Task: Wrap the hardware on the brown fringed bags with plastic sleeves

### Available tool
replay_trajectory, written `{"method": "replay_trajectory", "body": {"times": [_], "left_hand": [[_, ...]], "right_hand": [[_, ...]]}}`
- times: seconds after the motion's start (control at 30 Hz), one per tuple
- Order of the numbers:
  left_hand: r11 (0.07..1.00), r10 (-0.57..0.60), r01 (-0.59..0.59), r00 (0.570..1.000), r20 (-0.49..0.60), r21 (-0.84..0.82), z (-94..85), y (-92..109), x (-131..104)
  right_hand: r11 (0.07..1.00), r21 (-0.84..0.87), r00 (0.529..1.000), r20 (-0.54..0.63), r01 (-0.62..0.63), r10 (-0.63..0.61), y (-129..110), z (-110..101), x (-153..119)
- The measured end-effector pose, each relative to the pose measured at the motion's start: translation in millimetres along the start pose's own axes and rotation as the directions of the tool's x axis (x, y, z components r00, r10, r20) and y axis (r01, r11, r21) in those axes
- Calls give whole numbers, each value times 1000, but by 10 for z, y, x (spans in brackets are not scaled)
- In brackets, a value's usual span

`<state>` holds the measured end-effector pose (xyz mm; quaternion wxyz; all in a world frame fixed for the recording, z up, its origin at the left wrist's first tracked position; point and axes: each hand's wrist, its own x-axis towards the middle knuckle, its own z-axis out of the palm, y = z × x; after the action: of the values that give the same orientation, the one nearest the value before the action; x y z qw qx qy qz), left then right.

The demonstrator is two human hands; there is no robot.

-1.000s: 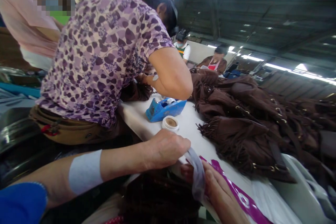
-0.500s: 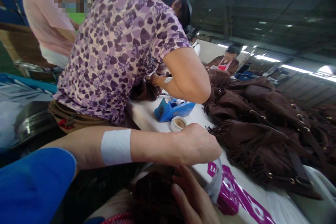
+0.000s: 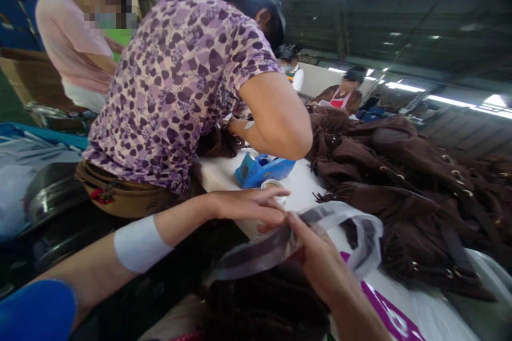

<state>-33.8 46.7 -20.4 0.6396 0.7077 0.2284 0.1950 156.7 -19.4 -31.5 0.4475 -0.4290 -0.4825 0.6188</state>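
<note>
My left hand (image 3: 248, 208), coming in from the left past a white patch on the forearm, has its thumb and some fingers closed on the edge of a clear plastic bag (image 3: 256, 256); one finger sticks out. My right hand (image 3: 320, 256) meets it at the fingertips and pinches the same edge. The plastic makes a loose band on both sides of the fingers. Below it, close to my body, lies a dark brown item (image 3: 264, 303), blurred and partly covered, perhaps a fringed bag.
Brown fringed bags (image 3: 400, 197) with buckles are heaped on the right of the white table (image 3: 302, 186). A blue tape dispenser (image 3: 264, 170) and a small round tub (image 3: 276, 185) stand beyond my hands. A co-worker in a patterned shirt (image 3: 180, 80) bends over the table close by.
My left hand has drawn back left and its fist has loosened into a pinch. My right hand has risen to meet it, and the plastic edge is now lifted above the brown item.
</note>
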Motion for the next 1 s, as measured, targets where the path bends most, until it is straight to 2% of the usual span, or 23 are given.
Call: {"method": "replay_trajectory", "body": {"times": [0.03, 0.1, 0.17, 0.2, 0.23, 0.27, 0.3, 0.33, 0.4, 0.43, 0.53, 0.67, 0.8, 0.87, 1.0], "left_hand": [[982, -89, 98, 994, 61, -164, -48, -167, -95], [959, -160, 198, 969, 188, -203, -52, -432, -260], [906, -239, 344, 897, 373, -246, 36, -555, -358], [880, -249, 379, 882, 401, -286, 94, -557, -367], [857, -241, 380, 893, 380, -348, 150, -525, -344], [842, -220, 338, 927, 305, -420, 198, -465, -288], [834, -189, 259, 964, 189, -487, 232, -382, -201], [822, -165, 179, 983, 75, -541, 252, -283, -90], [793, -152, 64, 984, -94, -606, 254, -55, 175], [785, -153, 34, 978, -140, -618, 243, 64, 314], [801, -141, 6, 974, -179, -599, 208, 387, 693], [857, -137, 7, 967, -215, -516, 215, 654, 1056], [916, -133, -2, 942, -307, -402, 256, 809, 1318], [937, -124, -5, 930, -347, -349, 267, 897, 1437], [961, -127, 9, 902, -414, -275, 252, 1060, 1652]], "right_hand": [[999, 37, 999, -6, -33, 33, -75, -42, -3], [990, 121, 997, -31, -69, 73, -226, -121, 41], [980, 192, 994, -87, -51, 68, -334, -189, 132], [974, 225, 992, -109, -35, 61, -356, -214, 179], [966, 258, 992, -116, -21, 52, -351, -230, 218], [958, 287, 993, -109, -10, 43, -318, -235, 241], [952, 305, 996, -82, -9, 35, -260, -228, 245], [953, 303, 999, -36, -18, 31, -181, -211, 229], [973, 222, 997, 57, -64, 53, 16, -157, 147], [987, 141, 995, 78, -79, 68, 121, -129, 91], [995, 8, 995, 18, -99, 98, 381, -85, -96], [980, 70, 980, -60, -187, 191, 517, -189, -367], [995, -48, 983, -168, -85, 76, 508, -340, -606], [997, -38, 988, -139, -69, 63, 502, -381, -643], [958, 259, 992, 65, -124, 111, 541, -450, -658]]}}
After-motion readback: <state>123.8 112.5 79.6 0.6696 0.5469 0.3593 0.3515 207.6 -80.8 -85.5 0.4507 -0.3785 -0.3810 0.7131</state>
